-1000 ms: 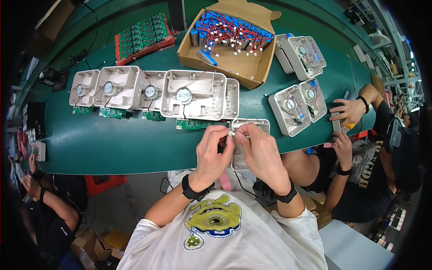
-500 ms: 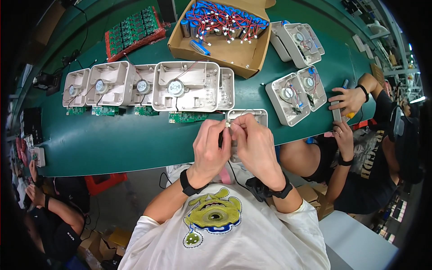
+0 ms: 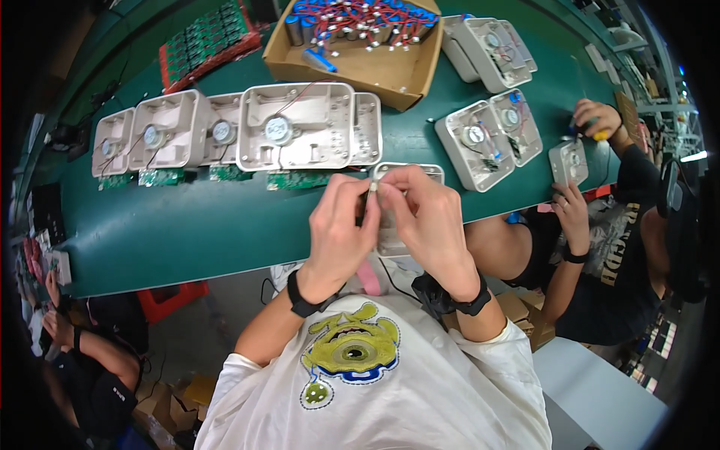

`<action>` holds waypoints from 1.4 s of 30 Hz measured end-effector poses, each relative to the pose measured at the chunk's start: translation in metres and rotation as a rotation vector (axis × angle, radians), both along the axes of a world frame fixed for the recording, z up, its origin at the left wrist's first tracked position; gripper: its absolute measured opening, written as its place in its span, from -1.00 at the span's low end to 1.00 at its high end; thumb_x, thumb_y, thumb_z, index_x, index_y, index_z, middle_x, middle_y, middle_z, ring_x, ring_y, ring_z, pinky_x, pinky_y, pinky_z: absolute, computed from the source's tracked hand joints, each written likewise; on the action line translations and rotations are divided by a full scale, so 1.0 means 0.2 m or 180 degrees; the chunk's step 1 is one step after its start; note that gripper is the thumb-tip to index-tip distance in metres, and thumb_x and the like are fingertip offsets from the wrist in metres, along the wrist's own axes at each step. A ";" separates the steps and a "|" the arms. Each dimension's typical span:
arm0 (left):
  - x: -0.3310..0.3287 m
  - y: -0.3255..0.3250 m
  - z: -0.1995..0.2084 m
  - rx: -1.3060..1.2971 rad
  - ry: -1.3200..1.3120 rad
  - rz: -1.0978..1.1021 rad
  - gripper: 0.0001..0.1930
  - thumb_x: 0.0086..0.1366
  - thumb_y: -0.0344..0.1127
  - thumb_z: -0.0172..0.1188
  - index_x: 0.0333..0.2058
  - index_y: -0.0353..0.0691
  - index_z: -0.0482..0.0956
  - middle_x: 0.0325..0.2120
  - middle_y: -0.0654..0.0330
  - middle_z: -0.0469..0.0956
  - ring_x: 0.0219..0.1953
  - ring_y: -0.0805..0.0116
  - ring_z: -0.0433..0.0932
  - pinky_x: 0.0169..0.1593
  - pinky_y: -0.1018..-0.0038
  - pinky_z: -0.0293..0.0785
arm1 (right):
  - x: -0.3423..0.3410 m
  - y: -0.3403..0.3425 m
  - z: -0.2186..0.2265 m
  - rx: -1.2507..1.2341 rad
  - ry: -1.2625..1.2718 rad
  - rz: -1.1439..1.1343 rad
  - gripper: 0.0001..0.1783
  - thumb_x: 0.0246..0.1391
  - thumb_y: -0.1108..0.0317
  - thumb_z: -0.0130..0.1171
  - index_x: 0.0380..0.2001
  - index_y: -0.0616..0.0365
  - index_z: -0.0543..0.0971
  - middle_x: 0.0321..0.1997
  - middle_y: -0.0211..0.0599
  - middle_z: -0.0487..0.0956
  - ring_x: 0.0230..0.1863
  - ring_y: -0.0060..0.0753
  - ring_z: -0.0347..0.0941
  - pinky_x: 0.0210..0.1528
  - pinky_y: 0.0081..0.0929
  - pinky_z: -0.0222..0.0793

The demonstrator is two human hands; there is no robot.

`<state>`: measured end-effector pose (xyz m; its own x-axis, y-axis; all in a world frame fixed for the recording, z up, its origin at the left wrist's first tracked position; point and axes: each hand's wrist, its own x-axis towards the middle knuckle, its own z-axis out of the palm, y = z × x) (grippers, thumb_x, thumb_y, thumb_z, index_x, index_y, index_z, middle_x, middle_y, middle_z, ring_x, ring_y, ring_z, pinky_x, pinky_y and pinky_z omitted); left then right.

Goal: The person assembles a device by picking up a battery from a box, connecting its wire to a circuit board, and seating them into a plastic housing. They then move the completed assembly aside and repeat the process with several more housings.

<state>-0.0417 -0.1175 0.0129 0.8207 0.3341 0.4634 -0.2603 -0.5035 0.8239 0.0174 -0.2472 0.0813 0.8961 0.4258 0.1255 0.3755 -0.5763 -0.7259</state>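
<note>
My left hand [image 3: 341, 225] and my right hand [image 3: 426, 221] meet at the table's front edge, fingertips pinched together on a small white connector [image 3: 374, 185]. The fingers cover most of it. Below and behind the hands lies an open white plastic housing [image 3: 436, 174], partly hidden by them. To its left, several white housings [image 3: 240, 146] stand in a row, each with a round silver speaker [image 3: 278, 129] inside. Green circuit boards [image 3: 296, 180] hang by wires along their front side.
A cardboard box [image 3: 367, 79] holds blue batteries with red wires. Stacked circuit boards in red wrap [image 3: 206, 49] lie at the back left. More housings [image 3: 474, 146] sit to the right, beside a co-worker's hands [image 3: 596, 120] and another housing [image 3: 568, 165]. Another person's hands are far left.
My hands stay pinched together on the connector, shifting only slightly. The view has tilted a little, so the table sits higher. The co-worker's upper hand has lifted off their housing.
</note>
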 end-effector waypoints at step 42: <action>-0.24 0.35 0.14 0.0855 -0.0125 0.0568 -0.69 0.24 -0.72 0.30 -0.05 -0.36 0.70 -0.02 0.00 0.56 -0.37 0.31 0.57 -0.29 0.43 0.54 | 0.43 -0.45 -0.07 -0.1538 -0.1749 -0.0894 -0.30 0.09 0.12 0.53 0.24 0.15 0.54 0.49 0.19 0.37 0.46 0.31 0.33 0.42 0.06 0.30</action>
<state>-0.0896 -0.0467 0.0411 0.7400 0.3327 0.5846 -0.1772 -0.7420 0.6466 0.1033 -0.3369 0.0664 0.8414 0.3129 0.4407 0.4017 -0.9075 -0.1226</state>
